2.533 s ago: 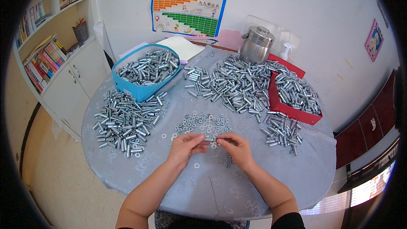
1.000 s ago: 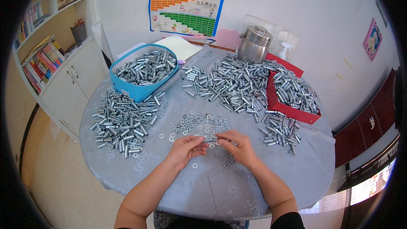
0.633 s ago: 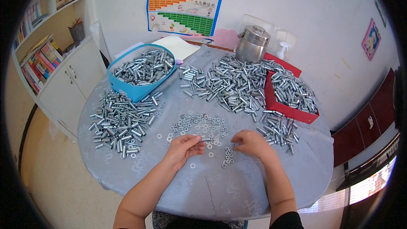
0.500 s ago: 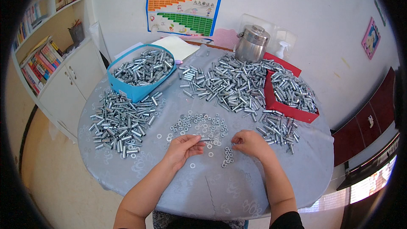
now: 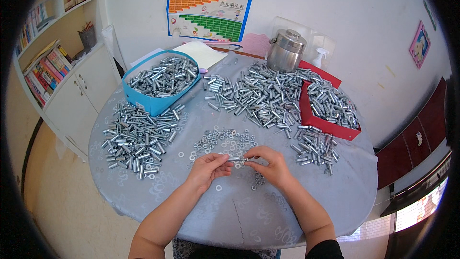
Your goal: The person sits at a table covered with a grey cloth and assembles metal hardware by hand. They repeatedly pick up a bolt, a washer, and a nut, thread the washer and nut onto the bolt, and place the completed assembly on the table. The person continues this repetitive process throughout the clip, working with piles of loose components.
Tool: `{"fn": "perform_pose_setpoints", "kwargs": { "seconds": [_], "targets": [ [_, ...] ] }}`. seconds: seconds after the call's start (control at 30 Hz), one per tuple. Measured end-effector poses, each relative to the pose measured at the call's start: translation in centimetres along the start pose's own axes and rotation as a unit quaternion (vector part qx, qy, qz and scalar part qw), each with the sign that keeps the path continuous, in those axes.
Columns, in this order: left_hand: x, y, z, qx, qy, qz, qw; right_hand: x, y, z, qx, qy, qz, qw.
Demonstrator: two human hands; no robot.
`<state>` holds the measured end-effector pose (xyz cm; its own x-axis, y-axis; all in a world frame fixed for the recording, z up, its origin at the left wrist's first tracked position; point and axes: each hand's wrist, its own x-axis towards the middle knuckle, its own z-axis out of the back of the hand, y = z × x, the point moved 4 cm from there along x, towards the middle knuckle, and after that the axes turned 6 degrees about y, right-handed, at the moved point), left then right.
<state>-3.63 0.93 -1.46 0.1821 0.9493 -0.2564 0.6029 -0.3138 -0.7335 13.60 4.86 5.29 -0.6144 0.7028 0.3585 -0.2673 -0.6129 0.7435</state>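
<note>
My left hand [image 5: 206,169] is closed, pinching a short silvery sleeve anchor bolt [image 5: 234,158] that lies level and points right. At the bolt's right end, the thumb and fingers of my right hand [image 5: 270,164] close on a small nut, mostly hidden by the fingertips. Beneath my right hand lies a small cluster of hex nuts [image 5: 259,180], partly covered. Loose nuts [image 5: 223,135] spread over the cloth just beyond both hands. Flat washers are scattered among them, and one washer [image 5: 218,188] lies nearer me.
A blue bin [image 5: 158,104] full of metal anchors stands back left, with an anchor pile [image 5: 139,139] before it. Another large pile [image 5: 263,96] spreads at back right, beside a red box [image 5: 330,127] of anchors. Behind stand a steel pot [image 5: 286,52] and a white spray bottle [image 5: 319,56].
My right hand has moved left and up from the nut cluster to the bolt's right end. My left hand keeps holding the bolt in nearly the same place.
</note>
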Motion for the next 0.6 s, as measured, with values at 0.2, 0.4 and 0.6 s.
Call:
{"fn": "perform_pose_setpoints", "kwargs": {
  "seconds": [0.2, 0.4, 0.6],
  "targets": [
    [-0.1, -0.1, -0.4, 0.027, -0.001, -0.013, 1.0, -0.1, 0.3, -0.3, -0.027, 0.014, -0.003, 1.0],
    [-0.2, -0.6, -0.3, 0.025, -0.014, -0.04, 0.999, -0.6, -1.1, -0.5, 0.054, -0.039, -0.152, 0.986],
    [0.0, -0.4, -0.1, 0.032, -0.005, -0.031, 0.999, -0.8, -2.3, -1.2, 0.038, 0.089, -0.18, 0.979]
  ]
}}
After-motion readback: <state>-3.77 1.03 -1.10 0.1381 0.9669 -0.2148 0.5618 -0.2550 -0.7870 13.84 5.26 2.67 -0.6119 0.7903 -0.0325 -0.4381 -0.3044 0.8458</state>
